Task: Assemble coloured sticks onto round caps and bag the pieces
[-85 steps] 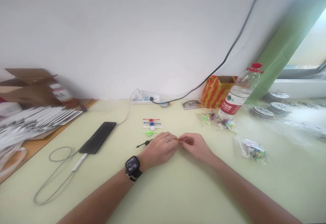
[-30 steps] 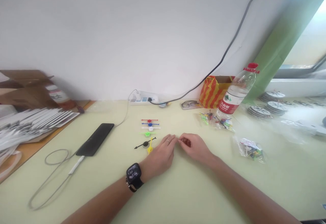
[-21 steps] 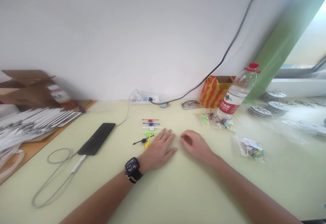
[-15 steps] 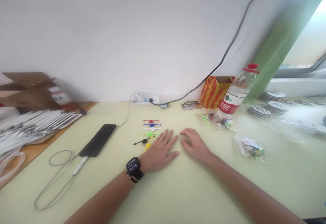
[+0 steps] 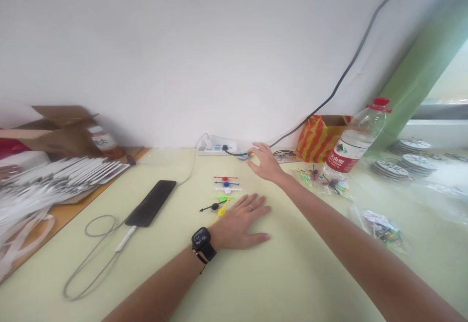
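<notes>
My left hand [image 5: 239, 223] lies flat on the table with its fingers spread, a watch [image 5: 202, 239] on its wrist. Beside its fingertips is a column of plastic spinner arrows: red [image 5: 225, 178], blue [image 5: 226, 184], white [image 5: 227, 191], green [image 5: 223, 198], black [image 5: 214, 207] and yellow [image 5: 221, 211]. The hand partly covers the yellow one. My right hand [image 5: 266, 163] reaches farther back, fingers curved and apart from the thumb, holding nothing that I can see. Its fingertips are close to a small round object [image 5: 243, 156] by the power strip [image 5: 212, 151]; whether they touch it I cannot tell.
A black phone [image 5: 150, 204] with a cable lies left. To the right are a water bottle [image 5: 356, 139], a striped bag [image 5: 313, 139], plastic bags of spinner arrows [image 5: 382, 227] and stacked discs [image 5: 389, 171]. White flat pieces [image 5: 84, 173] and a cardboard box [image 5: 62, 129] sit far left.
My right hand has lifted from beside the left hand and moved away from me toward the power strip. My left hand stays flat, its thumb spread wider. The view has shifted slightly left.
</notes>
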Demonstrator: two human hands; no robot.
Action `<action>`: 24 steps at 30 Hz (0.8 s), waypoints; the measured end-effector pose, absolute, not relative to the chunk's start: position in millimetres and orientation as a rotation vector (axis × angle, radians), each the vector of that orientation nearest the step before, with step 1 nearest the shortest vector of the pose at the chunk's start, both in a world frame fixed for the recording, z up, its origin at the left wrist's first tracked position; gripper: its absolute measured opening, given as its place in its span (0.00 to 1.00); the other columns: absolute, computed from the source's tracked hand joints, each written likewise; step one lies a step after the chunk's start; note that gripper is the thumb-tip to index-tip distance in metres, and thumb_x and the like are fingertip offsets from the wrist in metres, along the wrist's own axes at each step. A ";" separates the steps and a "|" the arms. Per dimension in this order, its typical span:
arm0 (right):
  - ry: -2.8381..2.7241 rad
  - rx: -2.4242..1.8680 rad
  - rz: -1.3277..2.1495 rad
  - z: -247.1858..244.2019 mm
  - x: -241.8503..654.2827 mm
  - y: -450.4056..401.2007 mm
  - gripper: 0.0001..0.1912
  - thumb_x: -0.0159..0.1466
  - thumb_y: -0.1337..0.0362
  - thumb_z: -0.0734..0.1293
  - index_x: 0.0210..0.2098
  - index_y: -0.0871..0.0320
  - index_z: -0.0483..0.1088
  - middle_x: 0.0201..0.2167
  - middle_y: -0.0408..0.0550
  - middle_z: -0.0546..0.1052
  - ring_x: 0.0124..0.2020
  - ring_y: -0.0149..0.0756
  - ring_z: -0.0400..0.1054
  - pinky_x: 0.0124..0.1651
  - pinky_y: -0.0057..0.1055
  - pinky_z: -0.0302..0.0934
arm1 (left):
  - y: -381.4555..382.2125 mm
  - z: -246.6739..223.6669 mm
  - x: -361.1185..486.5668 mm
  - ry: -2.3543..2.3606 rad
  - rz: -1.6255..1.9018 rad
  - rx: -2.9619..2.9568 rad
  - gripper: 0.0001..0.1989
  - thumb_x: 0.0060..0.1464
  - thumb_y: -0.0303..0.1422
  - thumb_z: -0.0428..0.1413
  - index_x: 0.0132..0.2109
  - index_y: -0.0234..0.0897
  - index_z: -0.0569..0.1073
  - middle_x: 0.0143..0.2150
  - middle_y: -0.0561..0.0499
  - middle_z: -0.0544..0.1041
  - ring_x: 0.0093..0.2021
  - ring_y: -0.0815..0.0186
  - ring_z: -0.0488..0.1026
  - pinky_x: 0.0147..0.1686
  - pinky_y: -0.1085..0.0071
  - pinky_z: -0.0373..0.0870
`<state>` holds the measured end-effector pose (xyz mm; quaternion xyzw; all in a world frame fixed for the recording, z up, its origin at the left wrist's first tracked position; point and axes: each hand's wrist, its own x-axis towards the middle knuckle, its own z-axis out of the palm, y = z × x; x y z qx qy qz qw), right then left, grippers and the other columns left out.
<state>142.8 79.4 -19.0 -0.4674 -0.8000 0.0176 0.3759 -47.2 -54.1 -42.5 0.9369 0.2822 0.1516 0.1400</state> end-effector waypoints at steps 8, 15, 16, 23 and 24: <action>-2.132 -1.329 0.135 -22.6 111.4 119.5 0.13 0.61 0.61 0.73 0.42 0.62 0.75 0.50 0.61 0.77 0.61 0.55 0.61 0.65 0.49 0.54 | -61.7 -44.6 -39.6 0.752 0.565 2.638 0.14 0.63 0.38 0.57 0.54 0.41 0.77 0.59 0.45 0.77 0.63 0.54 0.70 0.62 0.56 0.69; -1.709 -1.114 0.151 44.3 134.8 85.2 0.13 0.69 0.64 0.60 0.48 0.59 0.72 0.50 0.56 0.77 0.52 0.44 0.69 0.59 0.42 0.62 | -50.0 30.3 -36.9 0.919 1.214 2.476 0.11 0.64 0.33 0.56 0.52 0.42 0.75 0.53 0.45 0.79 0.55 0.56 0.75 0.56 0.57 0.71; -1.600 -1.028 0.237 57.4 142.0 72.9 0.11 0.68 0.62 0.62 0.45 0.58 0.73 0.45 0.53 0.78 0.48 0.42 0.71 0.55 0.41 0.65 | -43.9 47.4 -39.5 0.970 1.275 2.450 0.15 0.63 0.34 0.57 0.57 0.42 0.73 0.57 0.45 0.77 0.58 0.56 0.73 0.57 0.57 0.70; -1.733 -0.753 0.813 112.5 177.9 -9.9 0.15 0.61 0.55 0.74 0.44 0.54 0.75 0.42 0.48 0.78 0.40 0.39 0.74 0.44 0.36 0.69 | -10.1 115.1 -57.3 1.004 1.292 2.071 0.25 0.65 0.46 0.56 0.65 0.47 0.67 0.61 0.45 0.74 0.56 0.55 0.74 0.52 0.60 0.74; -1.806 -0.745 0.898 113.4 178.9 -13.8 0.16 0.61 0.55 0.75 0.45 0.54 0.76 0.41 0.48 0.79 0.40 0.39 0.74 0.43 0.36 0.70 | -8.9 115.1 -58.2 0.957 1.190 2.042 0.23 0.65 0.47 0.54 0.63 0.45 0.71 0.56 0.45 0.77 0.53 0.56 0.76 0.51 0.61 0.75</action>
